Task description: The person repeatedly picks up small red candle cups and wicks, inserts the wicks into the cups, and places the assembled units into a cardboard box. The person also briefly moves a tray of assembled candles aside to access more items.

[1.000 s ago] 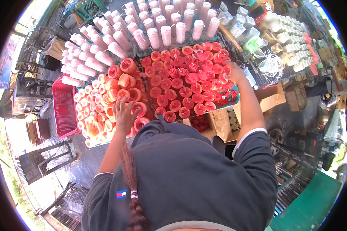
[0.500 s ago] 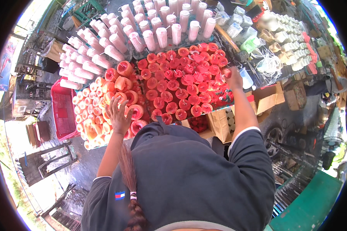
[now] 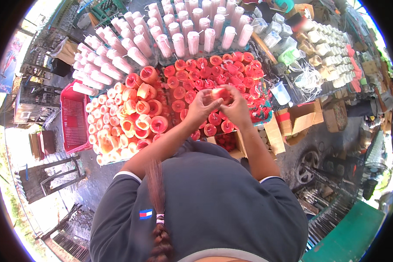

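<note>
Both of my hands meet over the tray of small red candles. My left hand (image 3: 202, 107) and my right hand (image 3: 237, 107) hold one red candle (image 3: 221, 93) between their fingers, its pale top edge catching the light. Below and around them stand rows of short red candles (image 3: 190, 96) with wicks showing, some covered by my hands. Left of these are orange-pink hollow wax cups (image 3: 129, 106), the larger ones nearest the red candles (image 3: 159, 124).
Tall pale-pink pillar candles (image 3: 178, 43) fill the back. A red plastic basket (image 3: 70, 118) stands at the left. On the right lie a tangle of white wick string (image 3: 308, 81), a clear plastic cup (image 3: 280, 93), cream moulded pieces (image 3: 325, 48) and an open cardboard box (image 3: 302, 117).
My right hand has come from the tray's right edge to its middle with the red candle. My left hand has left the orange wax cups and joined it on the candle.
</note>
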Demonstrator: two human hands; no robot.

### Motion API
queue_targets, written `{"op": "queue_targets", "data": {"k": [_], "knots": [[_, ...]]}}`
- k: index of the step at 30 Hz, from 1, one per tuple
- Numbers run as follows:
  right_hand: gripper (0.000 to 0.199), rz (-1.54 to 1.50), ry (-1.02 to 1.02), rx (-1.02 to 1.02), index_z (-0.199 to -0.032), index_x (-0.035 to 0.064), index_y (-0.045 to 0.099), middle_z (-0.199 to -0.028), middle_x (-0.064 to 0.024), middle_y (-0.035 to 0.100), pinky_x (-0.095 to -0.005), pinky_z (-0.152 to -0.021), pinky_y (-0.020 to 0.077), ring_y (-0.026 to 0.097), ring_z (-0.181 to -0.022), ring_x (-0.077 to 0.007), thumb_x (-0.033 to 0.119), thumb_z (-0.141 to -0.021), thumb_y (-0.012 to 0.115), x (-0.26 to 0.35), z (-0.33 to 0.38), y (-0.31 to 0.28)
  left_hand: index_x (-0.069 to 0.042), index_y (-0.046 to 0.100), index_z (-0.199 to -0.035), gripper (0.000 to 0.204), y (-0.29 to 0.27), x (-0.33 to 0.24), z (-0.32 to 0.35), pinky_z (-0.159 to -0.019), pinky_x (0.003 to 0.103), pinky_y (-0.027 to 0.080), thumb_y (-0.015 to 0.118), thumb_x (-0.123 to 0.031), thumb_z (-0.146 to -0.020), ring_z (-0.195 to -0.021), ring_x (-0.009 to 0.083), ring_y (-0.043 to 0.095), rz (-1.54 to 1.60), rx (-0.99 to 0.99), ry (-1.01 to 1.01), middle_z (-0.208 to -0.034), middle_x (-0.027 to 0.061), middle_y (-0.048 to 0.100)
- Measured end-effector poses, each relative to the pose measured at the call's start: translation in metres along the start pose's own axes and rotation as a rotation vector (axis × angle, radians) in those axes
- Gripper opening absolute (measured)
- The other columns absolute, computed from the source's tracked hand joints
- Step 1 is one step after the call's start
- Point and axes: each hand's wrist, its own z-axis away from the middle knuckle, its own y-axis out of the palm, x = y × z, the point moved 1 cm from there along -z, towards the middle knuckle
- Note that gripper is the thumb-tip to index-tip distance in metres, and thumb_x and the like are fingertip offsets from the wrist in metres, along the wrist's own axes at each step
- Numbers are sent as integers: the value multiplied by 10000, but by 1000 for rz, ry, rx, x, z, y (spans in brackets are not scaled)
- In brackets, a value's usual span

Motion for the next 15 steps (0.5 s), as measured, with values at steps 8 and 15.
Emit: {"op": "queue_targets", "data": {"k": [8,15], "knots": [[423,-798,254,190,-1315,44,442,-1066,-56,607,-264,-694,538,603,-869,-116,273,-961,478,5,6,36,57,527,-1151,471,-16,-7,11,-766,254,501,742,-133,-777,-868,136,623,244,-34,109,-974,98,648],[425,-1021,189,131,-1210,41,539,-958,-49,629,-243,-642,511,600,-756,-109,371,-971,416,7,7,48,24,597,-1155,422,-23,-26,17,-698,207,457,728,-164,-799,-796,62,550,-107,-24,296,-820,-12,588]]}}
